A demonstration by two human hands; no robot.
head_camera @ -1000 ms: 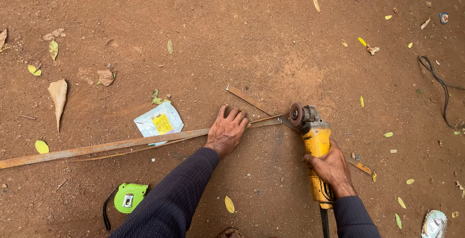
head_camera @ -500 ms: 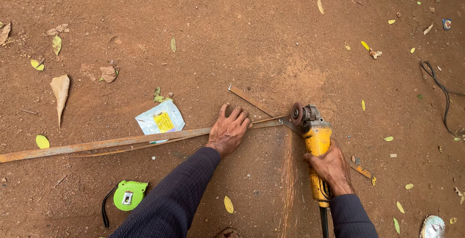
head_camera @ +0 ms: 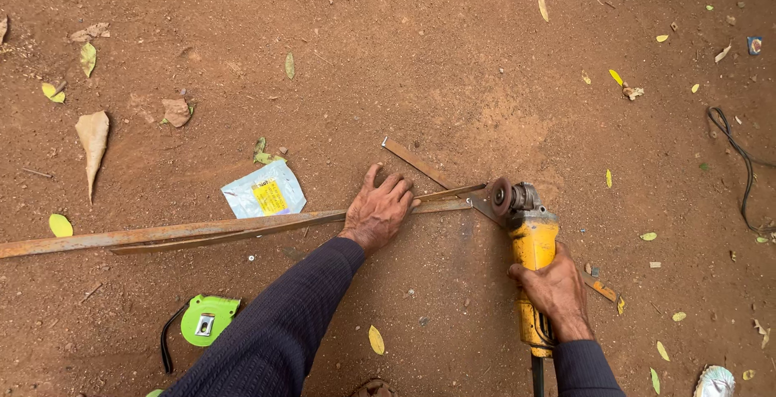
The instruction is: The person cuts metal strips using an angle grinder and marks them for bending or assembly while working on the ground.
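Far left, the long rusty flat steel strip lies on the bare red-brown earth, running rightward toward the cutting point. A thinner rusted strip lies alongside it, touching for most of its length. Below it sits a bright green tape measure with a black strap; above it, a crumpled silver-and-yellow foil sachet, just beside the strip but apart from it. Dry leaves are scattered about.

At centre, the left hand is spread flat, palm down, pressing the strip to the ground; fingers are open, not curled round the metal. A second short rusty flat bar lies diagonally just beyond the fingertips and meets the long strip near the disc.

To the right, the right hand is closed firmly round the body of the yellow angle grinder, whose dark abrasive disc stands at the strip's right end, in contact or very nearly so. No sparks are visible. A black cable lies well apart, far right.

Change noted: against the frames of the last second, both hands and the grinder hold the same stations; only the viewpoint has shifted slightly. Judgement: the cut remains in hand, the work steady and not yet parted.
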